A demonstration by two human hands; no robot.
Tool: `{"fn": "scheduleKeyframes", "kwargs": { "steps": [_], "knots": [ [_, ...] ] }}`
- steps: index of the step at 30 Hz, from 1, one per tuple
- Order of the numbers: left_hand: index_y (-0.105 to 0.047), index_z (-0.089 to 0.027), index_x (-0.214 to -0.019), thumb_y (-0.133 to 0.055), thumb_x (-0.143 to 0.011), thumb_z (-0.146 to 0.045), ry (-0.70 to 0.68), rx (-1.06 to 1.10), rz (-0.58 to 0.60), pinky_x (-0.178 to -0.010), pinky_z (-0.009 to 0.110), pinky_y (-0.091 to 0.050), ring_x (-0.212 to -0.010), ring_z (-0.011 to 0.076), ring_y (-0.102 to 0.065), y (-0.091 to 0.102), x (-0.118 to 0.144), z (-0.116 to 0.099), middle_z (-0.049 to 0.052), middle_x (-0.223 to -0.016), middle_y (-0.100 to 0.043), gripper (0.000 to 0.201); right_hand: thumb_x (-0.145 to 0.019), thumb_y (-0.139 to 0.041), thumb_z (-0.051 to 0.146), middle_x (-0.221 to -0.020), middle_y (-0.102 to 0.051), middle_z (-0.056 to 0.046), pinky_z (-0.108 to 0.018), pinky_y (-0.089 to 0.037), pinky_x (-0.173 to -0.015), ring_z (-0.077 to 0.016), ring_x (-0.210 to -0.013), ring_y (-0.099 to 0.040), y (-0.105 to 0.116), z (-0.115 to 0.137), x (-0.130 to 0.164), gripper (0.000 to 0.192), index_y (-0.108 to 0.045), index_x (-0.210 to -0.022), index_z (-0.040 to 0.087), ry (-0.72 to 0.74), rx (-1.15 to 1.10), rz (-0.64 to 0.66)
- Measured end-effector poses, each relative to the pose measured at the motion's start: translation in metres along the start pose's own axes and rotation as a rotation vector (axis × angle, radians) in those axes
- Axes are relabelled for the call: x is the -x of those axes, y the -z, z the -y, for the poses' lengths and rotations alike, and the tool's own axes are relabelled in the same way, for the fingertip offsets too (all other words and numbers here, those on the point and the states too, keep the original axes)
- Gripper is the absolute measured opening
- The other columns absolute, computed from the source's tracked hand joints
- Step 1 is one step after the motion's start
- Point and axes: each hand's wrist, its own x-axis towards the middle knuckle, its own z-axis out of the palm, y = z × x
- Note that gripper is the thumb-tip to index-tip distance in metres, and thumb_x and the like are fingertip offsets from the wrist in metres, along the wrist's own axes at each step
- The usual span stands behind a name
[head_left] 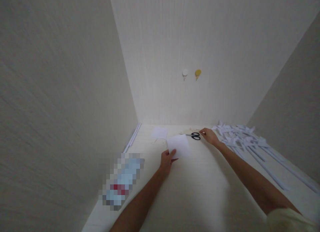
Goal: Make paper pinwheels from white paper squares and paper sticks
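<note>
The square white sheet of paper (179,146) lies flat on the pale wood-grain tabletop (200,192), near the middle of the far half, and my left hand (167,159) pinches its near left corner between thumb and fingers. That is a thin grip on a thin thing; if I pull or lift from that one corner, I judge the sheet could crease or swing, since nothing else pins it down.

Just beyond the sheet's far right corner lie the black-handled scissors (195,135), blades pointing left. My right hand (210,136) rests right beside the handles, fingertips at the loops; whether the fingers are already through them I cannot tell, the hand being small and a little blurred here. Reaching across like this, I could nudge the scissors sideways onto the sheet, or grab them awkwardly by one loop.

A smaller white paper square (159,132) sits farther back to the left, apart from the sheet. Along the right edge of the table sprawls a heap of folded white paper pieces with long paper strips (250,142); my right forearm passes close by them, and a careless sweep of the elbow could scatter them. A blurred-out object (122,182) lies at the table's left edge, near my left forearm.
</note>
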Motion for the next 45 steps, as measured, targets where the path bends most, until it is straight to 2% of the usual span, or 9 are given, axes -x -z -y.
{"fn": "scheduleKeyframes", "kwargs": {
  "steps": [8, 12, 17, 26, 32, 37, 41, 45],
  "knots": [
    [-0.062, -0.008, -0.066, -0.071, -0.05, -0.031, 0.008, -0.037, 0.001, -0.05, 0.023, -0.049, -0.059, 0.0132, -0.057, 0.0, 0.002, -0.001, 0.006, -0.066, -0.063, 0.03, -0.079, -0.041, 0.016, -0.096, -0.059, -0.007, -0.022, -0.038, -0.068, -0.0171, -0.086, -0.055, -0.014, 0.014, -0.004, 0.022, -0.063, -0.084, 0.019, 0.081, 0.219, 0.229],
    [-0.062, -0.007, -0.069, -0.072, -0.049, -0.032, 0.012, -0.038, 0.006, -0.05, 0.023, -0.049, -0.06, 0.014, -0.057, 0.001, 0.002, -0.001, 0.007, -0.068, -0.063, 0.033, -0.076, -0.046, 0.017, -0.099, -0.057, -0.008, -0.022, -0.038, -0.07, -0.018, -0.09, -0.053, -0.016, 0.016, -0.008, 0.021, -0.06, -0.091, 0.018, 0.08, 0.285, 0.269],
    [-0.063, -0.007, -0.069, -0.072, -0.048, -0.032, 0.009, -0.034, -0.008, -0.048, 0.022, -0.048, -0.058, 0.0128, -0.056, 0.0, 0.002, -0.001, 0.006, -0.067, -0.062, 0.034, -0.075, -0.048, 0.018, -0.099, -0.056, -0.009, -0.022, -0.038, -0.071, -0.0189, -0.091, -0.053, -0.018, 0.016, -0.013, 0.018, -0.058, -0.09, 0.015, 0.071, 0.348, 0.322],
    [-0.062, -0.007, -0.066, -0.072, -0.048, -0.033, -0.003, -0.015, 0.012, -0.05, 0.023, -0.048, -0.056, 0.0123, -0.055, 0.001, 0.001, 0.001, 0.005, -0.063, -0.061, 0.033, -0.081, -0.039, 0.018, -0.109, -0.051, -0.017, -0.027, -0.04, -0.068, -0.023, -0.092, -0.055, -0.018, 0.027, -0.004, 0.026, -0.048, -0.104, 0.01, 0.036, 0.456, 0.387],
    [-0.062, -0.007, -0.066, -0.073, -0.046, -0.032, 0.016, 0.034, -0.002, -0.05, 0.023, -0.048, -0.058, 0.0127, -0.056, 0.001, 0.002, -0.002, 0.006, -0.065, -0.061, 0.034, -0.08, -0.04, 0.017, -0.108, -0.053, -0.017, -0.029, -0.04, -0.071, -0.0236, -0.093, -0.055, -0.006, 0.03, 0.003, 0.026, -0.049, -0.104, 0.01, 0.004, 0.435, 0.374],
    [-0.062, -0.007, -0.065, -0.074, -0.045, -0.032, 0.015, 0.044, 0.003, -0.049, 0.022, -0.048, -0.057, 0.012, -0.056, 0.0, 0.003, -0.002, 0.006, -0.064, -0.061, 0.035, -0.071, -0.052, 0.019, -0.1, -0.057, -0.014, -0.029, -0.038, -0.071, -0.0241, -0.092, -0.054, 0.004, 0.025, 0.006, 0.018, -0.056, -0.087, 0.013, -0.089, 0.326, 0.288],
    [-0.061, -0.007, -0.063, -0.074, -0.044, -0.032, 0.012, 0.038, -0.003, -0.048, 0.022, -0.047, -0.055, 0.0116, -0.055, -0.001, 0.003, -0.002, 0.005, -0.062, -0.061, 0.034, -0.068, -0.053, 0.022, -0.085, -0.06, -0.013, -0.028, -0.038, -0.064, -0.0237, -0.084, -0.056, 0.009, 0.025, 0.011, 0.012, -0.056, -0.077, 0.013, -0.225, 0.15, 0.155],
    [-0.062, -0.007, -0.064, -0.074, -0.044, -0.033, 0.01, 0.033, -0.008, -0.048, 0.022, -0.047, -0.056, 0.012, -0.055, -0.001, 0.004, -0.003, 0.006, -0.063, -0.061, 0.035, -0.073, -0.046, 0.034, -0.065, -0.058, -0.007, -0.024, -0.037, -0.051, -0.016, -0.06, -0.054, 0.007, 0.041, 0.032, 0.022, -0.053, -0.071, 0.013, -0.265, -0.145, 0.088]
  ]
}}
